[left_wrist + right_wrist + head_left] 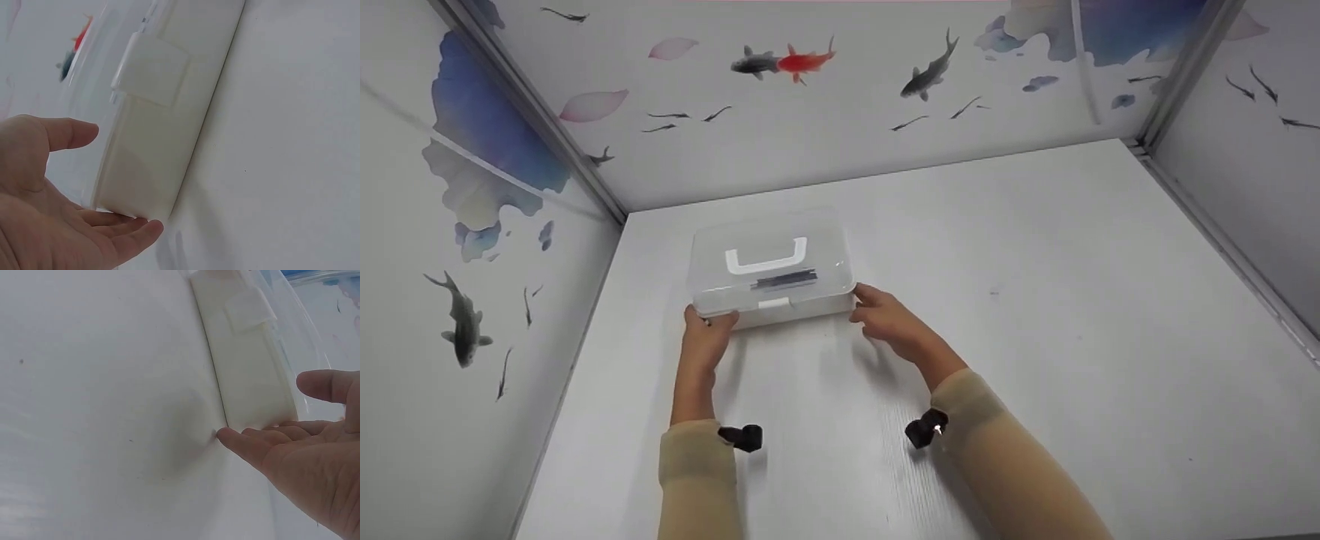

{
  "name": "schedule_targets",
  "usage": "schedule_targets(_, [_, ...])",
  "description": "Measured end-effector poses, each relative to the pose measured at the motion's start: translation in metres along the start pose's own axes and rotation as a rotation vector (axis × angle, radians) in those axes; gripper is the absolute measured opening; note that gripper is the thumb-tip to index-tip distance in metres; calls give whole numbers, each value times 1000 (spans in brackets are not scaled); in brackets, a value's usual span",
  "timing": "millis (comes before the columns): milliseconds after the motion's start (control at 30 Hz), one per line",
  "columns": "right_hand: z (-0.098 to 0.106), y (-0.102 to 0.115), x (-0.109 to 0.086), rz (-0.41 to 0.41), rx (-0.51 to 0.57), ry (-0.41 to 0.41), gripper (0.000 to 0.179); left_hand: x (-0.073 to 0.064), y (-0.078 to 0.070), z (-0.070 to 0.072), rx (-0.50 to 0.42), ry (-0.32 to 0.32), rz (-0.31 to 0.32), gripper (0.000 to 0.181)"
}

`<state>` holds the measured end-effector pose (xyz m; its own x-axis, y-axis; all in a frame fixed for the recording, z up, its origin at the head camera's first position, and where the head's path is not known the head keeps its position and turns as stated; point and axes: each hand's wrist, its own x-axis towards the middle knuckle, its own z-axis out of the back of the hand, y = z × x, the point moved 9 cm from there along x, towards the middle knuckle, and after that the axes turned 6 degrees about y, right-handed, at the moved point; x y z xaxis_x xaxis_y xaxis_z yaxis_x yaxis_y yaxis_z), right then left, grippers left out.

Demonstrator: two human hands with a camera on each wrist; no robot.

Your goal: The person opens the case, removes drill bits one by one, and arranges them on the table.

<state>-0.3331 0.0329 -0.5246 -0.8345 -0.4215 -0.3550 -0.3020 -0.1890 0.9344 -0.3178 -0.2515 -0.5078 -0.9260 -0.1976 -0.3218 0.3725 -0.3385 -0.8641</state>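
A storage box (810,306) with a white base, a clear lid (709,259) and a white carry handle (765,266) stands on the table, its latch (152,70) closed at the front. Something dark and narrow (786,279) shows at the lid. My left hand (706,341) is at the box's near left corner; its extended fingers (121,236) touch the end wall, while the thumb stays apart from the lid's front. At the right end, my right hand (892,322) lays nearly straight fingers (253,444) against the wall, thumb raised beside the lid.
White table surface (1035,300) spreads around the box. Panels printed with fish and petals enclose it at the back (847,127), left (405,262) and right (1260,165). Small black cameras sit on the left sleeve (697,465) and the right sleeve (1012,450).
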Motion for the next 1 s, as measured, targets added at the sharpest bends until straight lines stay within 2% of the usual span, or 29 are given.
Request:
schedule_targets(333, [22, -7, -15, -24, 13, -56, 66, -11, -9, -22, 55, -11, -25, 79])
schedule_targets(700, [48, -15, -40, -37, 36, -109, 61, -28, -12, -47, 20, 0, -36, 74])
schedule_targets(1000, [74, -25, -63, -33, 26, -179, 60, -46, -21, -74, 10, 29, -73, 74])
